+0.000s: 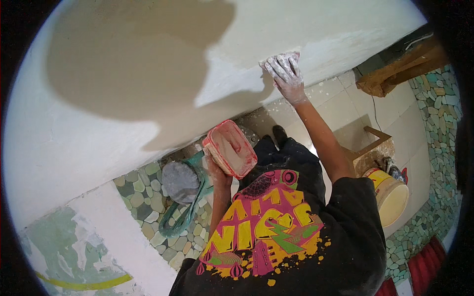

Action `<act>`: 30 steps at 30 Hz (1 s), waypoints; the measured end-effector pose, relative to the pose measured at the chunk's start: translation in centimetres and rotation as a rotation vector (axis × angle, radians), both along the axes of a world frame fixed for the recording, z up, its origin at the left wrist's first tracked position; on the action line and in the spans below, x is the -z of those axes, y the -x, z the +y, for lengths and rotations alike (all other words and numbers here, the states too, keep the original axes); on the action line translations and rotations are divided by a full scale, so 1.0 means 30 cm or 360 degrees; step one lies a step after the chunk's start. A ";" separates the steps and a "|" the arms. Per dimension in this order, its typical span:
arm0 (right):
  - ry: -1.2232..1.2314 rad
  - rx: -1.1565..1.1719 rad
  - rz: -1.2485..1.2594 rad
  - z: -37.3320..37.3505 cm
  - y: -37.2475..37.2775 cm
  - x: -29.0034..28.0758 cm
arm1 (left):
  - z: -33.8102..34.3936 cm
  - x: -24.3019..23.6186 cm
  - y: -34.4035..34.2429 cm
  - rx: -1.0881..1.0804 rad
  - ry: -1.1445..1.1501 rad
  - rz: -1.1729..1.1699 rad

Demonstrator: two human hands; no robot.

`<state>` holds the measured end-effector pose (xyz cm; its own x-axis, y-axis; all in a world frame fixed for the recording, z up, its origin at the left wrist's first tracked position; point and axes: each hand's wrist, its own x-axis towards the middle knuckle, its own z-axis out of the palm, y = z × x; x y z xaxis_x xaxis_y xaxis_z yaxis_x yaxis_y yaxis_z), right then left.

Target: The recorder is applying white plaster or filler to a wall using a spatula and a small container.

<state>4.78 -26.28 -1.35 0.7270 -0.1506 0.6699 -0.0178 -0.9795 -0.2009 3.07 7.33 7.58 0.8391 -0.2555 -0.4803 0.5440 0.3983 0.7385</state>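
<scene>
My right hand (284, 74), caked in white, presses against the pale wall (326, 24). Its fingers lie over a thin, pale edge that pokes out beside the fingertips; most of that piece is hidden under the hand. A red rectangular tub (212, 134), its rim smeared white, is gripped by my left hand (215, 170) from its lower left side. Inside it lies whitish putty (229, 148) with a hollow scooped in it. The tub is held tilted in front of my body, below and left of the right hand.
On the pebbled floor (158, 190) at left sits a round grey-topped thing (180, 182) by a green plastic bag (173, 224). To the right are a low wooden stool (373, 148), a yellow-and-white bucket (392, 197) and a wooden piece (405, 69). My shadow falls on the wall.
</scene>
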 end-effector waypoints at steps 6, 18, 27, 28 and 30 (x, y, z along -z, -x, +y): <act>-0.0336 0.0071 0.0340 0.013 0.154 0.168 | 0.011 -0.004 -0.012 0.0027 0.0066 -0.0031; -0.1606 0.0525 -0.0706 -0.004 0.053 -0.195 | 0.022 0.012 -0.007 0.0005 0.0053 -0.0012; -0.1896 -0.0042 -0.0502 0.336 -0.036 -0.189 | 0.014 0.037 0.007 -0.0065 0.0026 -0.0028; -0.1893 -0.0042 -0.0496 0.319 -0.020 -0.191 | 0.020 0.038 0.009 -0.0062 0.0030 -0.0042; -0.2021 -0.0114 -0.0396 0.265 0.019 -0.215 | 0.027 0.036 0.006 -0.0060 0.0069 -0.0055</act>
